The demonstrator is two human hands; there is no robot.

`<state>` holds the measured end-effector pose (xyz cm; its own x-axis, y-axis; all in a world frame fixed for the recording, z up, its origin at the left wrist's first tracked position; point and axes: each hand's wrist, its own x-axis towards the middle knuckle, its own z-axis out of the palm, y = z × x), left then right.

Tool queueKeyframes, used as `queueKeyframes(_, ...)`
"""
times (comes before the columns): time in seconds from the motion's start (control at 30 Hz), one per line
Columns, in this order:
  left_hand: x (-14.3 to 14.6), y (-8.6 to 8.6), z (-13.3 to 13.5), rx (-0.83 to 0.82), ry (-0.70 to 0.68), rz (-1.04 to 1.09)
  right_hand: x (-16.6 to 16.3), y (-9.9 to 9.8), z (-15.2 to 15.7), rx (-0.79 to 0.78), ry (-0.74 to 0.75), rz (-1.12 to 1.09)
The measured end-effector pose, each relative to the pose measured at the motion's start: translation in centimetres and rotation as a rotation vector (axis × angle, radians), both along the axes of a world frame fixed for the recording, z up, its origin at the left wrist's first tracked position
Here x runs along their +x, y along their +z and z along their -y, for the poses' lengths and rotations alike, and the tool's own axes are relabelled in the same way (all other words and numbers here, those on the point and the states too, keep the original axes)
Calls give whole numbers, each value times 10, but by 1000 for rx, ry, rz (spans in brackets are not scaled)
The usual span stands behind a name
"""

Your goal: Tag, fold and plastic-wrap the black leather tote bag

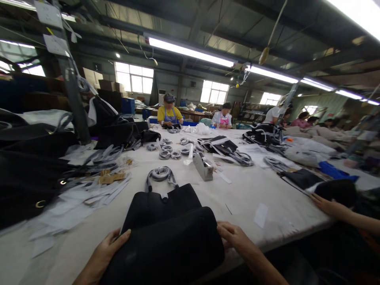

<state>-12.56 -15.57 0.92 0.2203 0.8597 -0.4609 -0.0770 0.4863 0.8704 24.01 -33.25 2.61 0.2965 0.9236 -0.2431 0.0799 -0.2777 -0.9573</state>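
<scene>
A black handbag (166, 241) lies at the table's near edge, its broad flap toward me. Its handle (160, 173), wrapped in greyish-white covering, stretches out behind it on the tabletop. My left hand (108, 247) grips the bag's left side, thumb on top and the other fingers partly hidden beneath. On the opposite side, my right hand (234, 236) pinches the flap's right edge with bent fingers. Beyond the bag stands a grey tape dispenser (203, 166), apart from both hands.
Coiled wrapped straps (166, 152) lie mid-table. Paper slips (71, 213) and black bags (29, 170) are heaped at left. Another black bag (219, 144) lies farther back. At right, a co-worker's hand (329, 206) touches a black piece (303, 179). Two people sit across the table.
</scene>
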Motion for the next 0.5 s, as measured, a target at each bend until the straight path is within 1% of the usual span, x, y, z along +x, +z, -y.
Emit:
queueKeyframes(0.07,0,2,0,-20,-4,7,-5,-7,-12,6,-69,76)
queueKeyframes(0.13,0,2,0,-53,-10,23,-12,-11,-25,15,-150,106)
queueKeyframes(0.2,0,1,2,-55,8,44,-20,-10,-34,20,-219,120)
queueKeyframes(0.27,1,-1,5,-46,38,52,-28,-5,-37,27,-275,78)
queueKeyframes(0.33,2,-4,9,-43,68,40,-33,2,-35,36,-291,-16)
queueKeyframes(0.4,4,-5,13,-49,70,29,-35,7,-32,42,-289,-113)
queueKeyframes(0.5,6,-6,20,-36,59,52,-33,11,-28,43,-250,-217)
